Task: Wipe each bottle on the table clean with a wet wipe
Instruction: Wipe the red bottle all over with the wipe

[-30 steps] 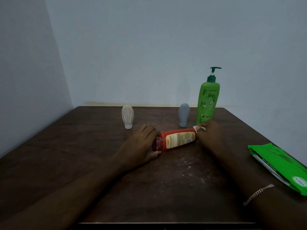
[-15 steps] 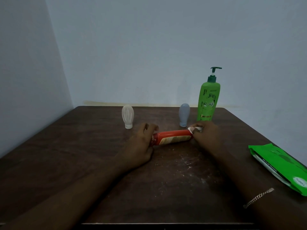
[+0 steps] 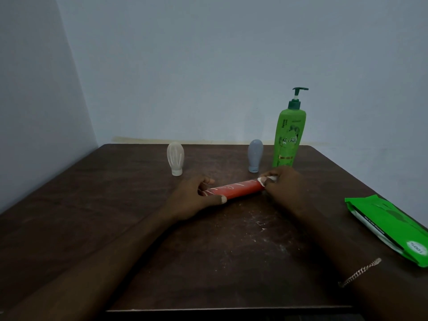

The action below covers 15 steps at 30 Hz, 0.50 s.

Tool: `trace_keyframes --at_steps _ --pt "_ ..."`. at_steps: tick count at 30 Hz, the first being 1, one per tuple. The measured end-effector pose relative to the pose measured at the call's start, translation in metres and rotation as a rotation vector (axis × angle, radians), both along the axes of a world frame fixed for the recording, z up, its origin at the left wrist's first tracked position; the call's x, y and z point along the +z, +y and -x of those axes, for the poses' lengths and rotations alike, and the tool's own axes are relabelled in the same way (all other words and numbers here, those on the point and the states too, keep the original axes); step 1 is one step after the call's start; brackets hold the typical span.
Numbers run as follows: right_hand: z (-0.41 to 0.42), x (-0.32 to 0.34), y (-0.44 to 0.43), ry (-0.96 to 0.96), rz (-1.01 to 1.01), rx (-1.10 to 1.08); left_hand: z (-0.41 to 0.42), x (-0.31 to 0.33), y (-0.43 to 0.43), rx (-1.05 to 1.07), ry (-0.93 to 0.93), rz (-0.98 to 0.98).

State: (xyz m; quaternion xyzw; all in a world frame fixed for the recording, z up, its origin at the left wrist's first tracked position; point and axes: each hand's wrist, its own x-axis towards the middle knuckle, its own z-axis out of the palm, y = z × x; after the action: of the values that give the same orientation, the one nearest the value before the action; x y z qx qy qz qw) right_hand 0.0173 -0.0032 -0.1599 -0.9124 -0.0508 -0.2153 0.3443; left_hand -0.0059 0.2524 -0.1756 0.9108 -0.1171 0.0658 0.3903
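Lying sideways on the table [image 3: 115,193], well off its edges, the red bottle [image 3: 236,188] is getting gripped by the left hand [image 3: 192,200], right hand [image 3: 287,186] pinching a wet wipe [image 3: 266,179] onto its other end.

There are four bottles on one table [image 3: 115,205]: one red bottle [image 3: 236,188], one green pump bottle [image 3: 288,140], one grey-blue bottle [image 3: 255,155] and one clear bottle [image 3: 175,158] (the last two small, cap-down). There is also one white wipe [image 3: 262,180], one green wipe pack [image 3: 389,225] and one bracelet [image 3: 359,272]. Two hands show: one left hand [image 3: 190,200], one right hand [image 3: 287,186].
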Motion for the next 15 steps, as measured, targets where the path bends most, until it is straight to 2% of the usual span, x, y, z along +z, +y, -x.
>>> trace_keyframes --at_steps 4,8,11,15 --pt "-0.004 -0.001 -0.001 -0.036 0.055 -0.001 -0.002 0.000 0.005 0.005 -0.024 0.006" --pt "-0.006 -0.007 -0.001 -0.013 0.020 -0.043 -0.002 0.000 0.006 -0.001 -0.043 -0.042" --pt "0.001 -0.007 0.013 0.004 0.126 -0.051 -0.003 0.001 0.004 0.000 -0.045 -0.107" --pt "0.017 -0.013 0.046 -0.068 0.284 0.162 -0.004 0.004 0.004 -0.004 -0.040 -0.138"
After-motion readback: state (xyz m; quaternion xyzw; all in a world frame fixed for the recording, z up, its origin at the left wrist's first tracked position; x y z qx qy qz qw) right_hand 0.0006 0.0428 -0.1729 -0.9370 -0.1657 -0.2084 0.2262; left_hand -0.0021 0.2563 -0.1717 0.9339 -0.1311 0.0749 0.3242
